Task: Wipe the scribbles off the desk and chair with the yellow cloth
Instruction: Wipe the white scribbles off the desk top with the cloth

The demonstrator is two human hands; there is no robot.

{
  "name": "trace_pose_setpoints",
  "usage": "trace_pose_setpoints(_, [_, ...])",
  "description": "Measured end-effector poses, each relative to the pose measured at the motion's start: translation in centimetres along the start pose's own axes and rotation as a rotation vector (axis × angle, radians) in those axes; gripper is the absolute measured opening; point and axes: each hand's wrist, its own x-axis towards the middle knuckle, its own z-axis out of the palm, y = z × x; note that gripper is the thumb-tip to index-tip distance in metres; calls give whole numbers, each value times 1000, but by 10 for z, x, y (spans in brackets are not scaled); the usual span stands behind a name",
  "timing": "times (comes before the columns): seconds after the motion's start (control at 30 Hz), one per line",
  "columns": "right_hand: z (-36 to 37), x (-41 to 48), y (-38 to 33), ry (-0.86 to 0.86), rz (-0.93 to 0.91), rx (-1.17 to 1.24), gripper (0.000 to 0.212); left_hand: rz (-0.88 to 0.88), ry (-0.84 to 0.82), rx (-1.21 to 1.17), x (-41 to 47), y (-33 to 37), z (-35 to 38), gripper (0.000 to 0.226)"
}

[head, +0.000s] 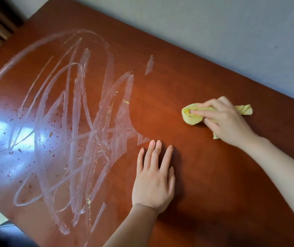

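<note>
The right hand [226,120] grips the bunched yellow cloth [194,114] against the desk [214,175], well right of the scribbles [67,122]. The left hand [154,177] lies flat on the desk, fingers straight and slightly spread, fingertips just beside the scribbles' right edge.

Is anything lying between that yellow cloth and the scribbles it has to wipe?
Nothing visible: only bare desk separates the yellow cloth in the right hand from the scribbles. The left hand lies flat just beside that path.
</note>
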Motion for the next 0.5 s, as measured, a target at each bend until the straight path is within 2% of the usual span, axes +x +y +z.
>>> trace_pose_setpoints(0.2, [5,30,27,243,258,-76,33,-6,-4,-1,0,1,-1,48])
trace_pose_setpoints(0.5, [4,81,57,398,690,-182,34,-10,-7,7,0,0,-2,48])
